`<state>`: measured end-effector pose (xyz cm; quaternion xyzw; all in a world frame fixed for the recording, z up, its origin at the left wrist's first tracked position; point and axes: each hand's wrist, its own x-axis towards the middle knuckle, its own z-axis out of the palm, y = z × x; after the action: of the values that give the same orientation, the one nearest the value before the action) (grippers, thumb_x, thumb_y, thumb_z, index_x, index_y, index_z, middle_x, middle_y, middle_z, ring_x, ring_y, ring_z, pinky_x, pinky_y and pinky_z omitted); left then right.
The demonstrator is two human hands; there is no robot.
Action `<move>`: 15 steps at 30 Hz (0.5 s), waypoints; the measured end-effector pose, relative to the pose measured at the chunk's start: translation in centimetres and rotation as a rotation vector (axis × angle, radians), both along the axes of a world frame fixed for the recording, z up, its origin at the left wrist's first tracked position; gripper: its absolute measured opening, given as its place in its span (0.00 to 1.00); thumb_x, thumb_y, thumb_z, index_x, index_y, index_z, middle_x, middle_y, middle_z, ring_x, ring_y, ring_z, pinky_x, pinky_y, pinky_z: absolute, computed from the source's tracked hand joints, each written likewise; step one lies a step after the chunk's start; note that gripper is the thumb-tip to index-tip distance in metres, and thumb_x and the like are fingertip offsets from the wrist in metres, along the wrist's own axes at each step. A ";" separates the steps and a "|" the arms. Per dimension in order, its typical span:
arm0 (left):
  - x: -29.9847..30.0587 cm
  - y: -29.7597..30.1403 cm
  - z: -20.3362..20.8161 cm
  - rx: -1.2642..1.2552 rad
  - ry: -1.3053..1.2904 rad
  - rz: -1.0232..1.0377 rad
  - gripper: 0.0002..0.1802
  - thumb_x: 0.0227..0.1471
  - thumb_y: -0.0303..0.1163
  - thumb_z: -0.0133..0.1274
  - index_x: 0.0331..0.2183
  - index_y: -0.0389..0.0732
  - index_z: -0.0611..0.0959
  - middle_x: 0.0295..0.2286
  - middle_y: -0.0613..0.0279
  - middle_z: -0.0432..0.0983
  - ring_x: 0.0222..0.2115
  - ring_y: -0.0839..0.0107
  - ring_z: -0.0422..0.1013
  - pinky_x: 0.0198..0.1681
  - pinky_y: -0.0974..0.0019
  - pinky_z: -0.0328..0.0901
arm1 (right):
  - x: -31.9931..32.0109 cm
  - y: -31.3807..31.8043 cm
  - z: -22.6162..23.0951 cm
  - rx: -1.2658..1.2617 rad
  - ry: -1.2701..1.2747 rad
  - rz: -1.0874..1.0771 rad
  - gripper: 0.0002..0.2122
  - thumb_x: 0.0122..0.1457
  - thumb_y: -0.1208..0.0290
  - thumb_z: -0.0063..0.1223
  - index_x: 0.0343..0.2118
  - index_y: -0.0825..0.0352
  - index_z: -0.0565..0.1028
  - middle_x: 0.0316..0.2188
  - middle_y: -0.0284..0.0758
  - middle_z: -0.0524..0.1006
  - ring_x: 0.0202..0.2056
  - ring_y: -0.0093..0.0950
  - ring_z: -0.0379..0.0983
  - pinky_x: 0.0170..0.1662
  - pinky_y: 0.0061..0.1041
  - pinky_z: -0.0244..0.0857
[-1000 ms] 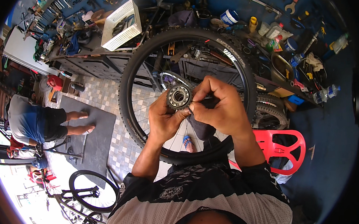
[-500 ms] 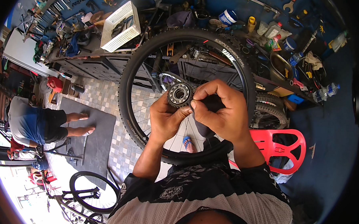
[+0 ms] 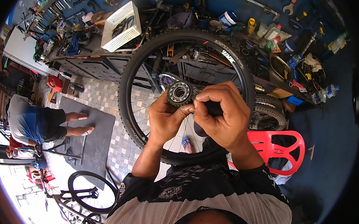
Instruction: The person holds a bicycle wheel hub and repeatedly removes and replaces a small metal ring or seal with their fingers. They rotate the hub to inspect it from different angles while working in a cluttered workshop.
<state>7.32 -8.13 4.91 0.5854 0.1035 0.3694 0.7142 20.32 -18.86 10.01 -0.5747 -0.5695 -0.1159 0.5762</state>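
Holding a bicycle wheel [image 3: 145,65] upright at its hub.
Left hand [image 3: 167,118] pinches the toothed freehub cog [image 3: 180,93]; right hand [image 3: 221,116] fists a dark tool. Probably heavy, rigid, greasy: grip the hub.

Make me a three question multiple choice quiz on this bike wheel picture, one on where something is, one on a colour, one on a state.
1. Where is the white basket?
A. on the workbench, upper left
B. on the red chair
C. on the floor mat

2. What colour is the plastic chair?
A. blue
B. red
C. white

3. How is the wheel held?
A. lying flat on the floor
B. hanging from a hook
C. upright before the person, both hands at its hub

Answers: 1 A, it sits among tools on the bench. 2 B, red by the right elbow. 3 C, left hand and right hand meet at the toothed hub.
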 end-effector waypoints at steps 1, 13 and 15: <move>0.1 0.0 0.0 0.000 -0.002 0.006 0.20 0.56 0.19 0.64 0.49 0.28 0.78 0.41 0.57 0.82 0.43 0.73 0.77 0.50 0.67 0.72 | 0.0 0.1 0.0 0.002 -0.008 -0.001 0.10 0.52 0.80 0.69 0.35 0.67 0.77 0.31 0.35 0.82 0.32 0.33 0.78 0.35 0.28 0.72; 0.0 0.0 0.1 0.087 0.053 0.071 0.21 0.56 0.21 0.65 0.50 0.28 0.78 0.41 0.59 0.81 0.42 0.74 0.76 0.49 0.67 0.72 | -0.5 0.2 -0.4 -0.015 -0.016 0.018 0.10 0.52 0.81 0.68 0.37 0.68 0.79 0.33 0.36 0.81 0.34 0.36 0.77 0.37 0.31 0.73; -0.1 0.2 0.0 0.124 0.071 0.096 0.21 0.55 0.22 0.66 0.49 0.29 0.78 0.40 0.59 0.82 0.42 0.75 0.76 0.48 0.68 0.72 | -0.7 0.2 -0.5 -0.021 -0.015 0.019 0.11 0.53 0.82 0.67 0.39 0.69 0.79 0.34 0.37 0.81 0.35 0.37 0.77 0.38 0.31 0.73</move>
<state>7.18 -7.92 4.93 0.6357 0.1336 0.3880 0.6539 19.63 -18.64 9.47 -0.5746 -0.5803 -0.1088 0.5668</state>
